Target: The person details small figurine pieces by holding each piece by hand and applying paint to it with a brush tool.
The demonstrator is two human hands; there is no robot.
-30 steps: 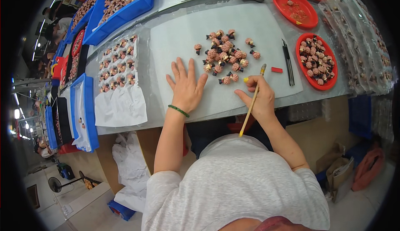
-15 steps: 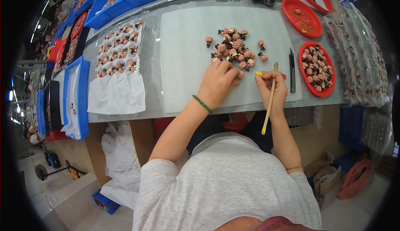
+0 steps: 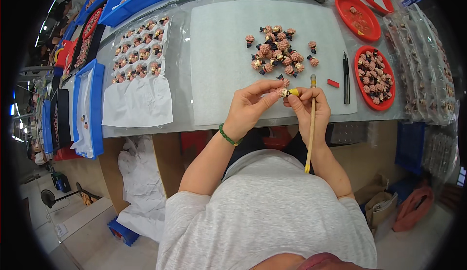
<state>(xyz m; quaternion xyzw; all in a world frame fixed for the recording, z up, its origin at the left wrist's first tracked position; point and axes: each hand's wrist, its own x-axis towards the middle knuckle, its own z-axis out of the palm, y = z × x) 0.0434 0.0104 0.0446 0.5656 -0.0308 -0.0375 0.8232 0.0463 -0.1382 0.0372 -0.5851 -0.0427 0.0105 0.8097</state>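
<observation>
Between its fingertips my left hand (image 3: 250, 105) pinches a small figurine (image 3: 281, 92) with a knobbly pink head. My right hand (image 3: 311, 108) meets it from the other side, pinching a small yellow piece (image 3: 293, 92) close against the figurine; whether they are joined I cannot tell. A long, thin wooden-handled brush (image 3: 312, 129) is tucked in the right hand's fingers, its grey tip up and its yellow end toward my body. Just beyond my hands, a loose pile of similar figurines (image 3: 278, 51) with dark lower parts lies on a white sheet (image 3: 221, 51).
Right of the pile lie a small red block (image 3: 333, 83) and thin black tools (image 3: 346, 77). A red dish (image 3: 357, 70) of figurines and a nearly bare red dish (image 3: 348, 2) stand beyond. Left are rows of figurines on white paper (image 3: 138, 107) and a blue tray (image 3: 99, 119).
My left hand has picked a figurine from the pile's near edge and brought it to the yellow piece in my right hand. The view has shifted slightly; the red block now shows fully.
</observation>
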